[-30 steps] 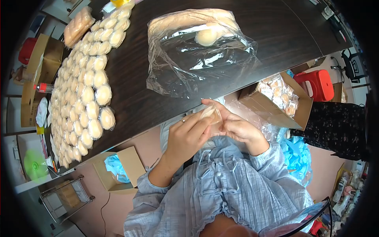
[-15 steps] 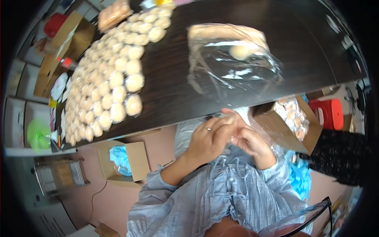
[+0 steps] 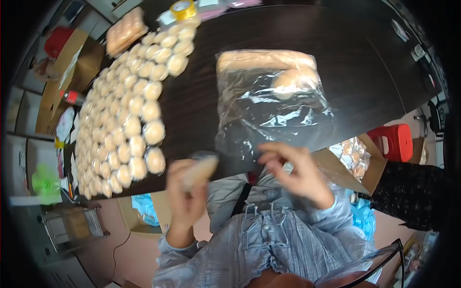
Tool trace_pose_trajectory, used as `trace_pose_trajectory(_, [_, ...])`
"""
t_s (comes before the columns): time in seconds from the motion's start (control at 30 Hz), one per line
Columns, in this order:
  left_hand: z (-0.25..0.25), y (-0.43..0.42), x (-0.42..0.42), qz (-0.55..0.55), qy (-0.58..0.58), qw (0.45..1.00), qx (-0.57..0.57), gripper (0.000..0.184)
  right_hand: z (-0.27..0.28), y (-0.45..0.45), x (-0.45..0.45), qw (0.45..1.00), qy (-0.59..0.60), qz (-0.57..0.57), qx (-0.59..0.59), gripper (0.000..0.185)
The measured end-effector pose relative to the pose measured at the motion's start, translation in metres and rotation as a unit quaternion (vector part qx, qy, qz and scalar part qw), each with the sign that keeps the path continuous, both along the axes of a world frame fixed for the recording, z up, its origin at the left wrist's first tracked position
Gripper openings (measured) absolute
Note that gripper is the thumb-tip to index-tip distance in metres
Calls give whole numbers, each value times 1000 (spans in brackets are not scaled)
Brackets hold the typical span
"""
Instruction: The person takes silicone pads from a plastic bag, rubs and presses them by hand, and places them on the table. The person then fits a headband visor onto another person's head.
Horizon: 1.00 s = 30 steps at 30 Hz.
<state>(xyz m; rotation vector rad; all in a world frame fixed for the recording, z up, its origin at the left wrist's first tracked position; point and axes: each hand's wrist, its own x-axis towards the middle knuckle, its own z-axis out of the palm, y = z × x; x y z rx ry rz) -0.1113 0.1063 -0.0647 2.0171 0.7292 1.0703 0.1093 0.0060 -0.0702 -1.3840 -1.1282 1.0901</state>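
Observation:
My left hand [image 3: 185, 192] is at the table's front edge, closed on a pale, flat, round piece [image 3: 199, 172] that is smeared by motion. To its right, my right hand [image 3: 297, 175] hangs over the edge with its fingers apart and nothing between them. Just beyond it lies a clear plastic bag [image 3: 269, 113], its open-looking end towards me. Inside the bag's far part are a row of pale round pieces [image 3: 264, 60] and some loose ones [image 3: 293, 82]. Many wrapped round pieces [image 3: 137, 144] cover the left of the dark table [image 3: 192, 105].
A yellow tape roll [image 3: 183, 8] and a pack of round pieces [image 3: 126, 32] lie at the far left. A box of wrapped pieces [image 3: 374, 168] and a red stool [image 3: 396, 143] stand at the right. Below the table is a box with blue plastic [image 3: 145, 209].
My hands were together over the piece and have parted. The left has moved left with the piece; the right has opened near the bag. The view has shifted too.

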Motion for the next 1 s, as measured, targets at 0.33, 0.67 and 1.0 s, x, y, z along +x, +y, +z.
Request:
trace_pose_trajectory(0.33, [-36,11,136,-191,175,955,145,17,-32,17,59,954,-243,-178,1,30])
trace_pose_trajectory(0.67, [-4,5,196,-197,396,847,294,28,50,-107,88,934,-240,-264,-22,21])
trace_pose_trajectory(1.0, [124,-138,389,-514,447,666,306,25,248,-373,233,682,-532,-489,-114,23])
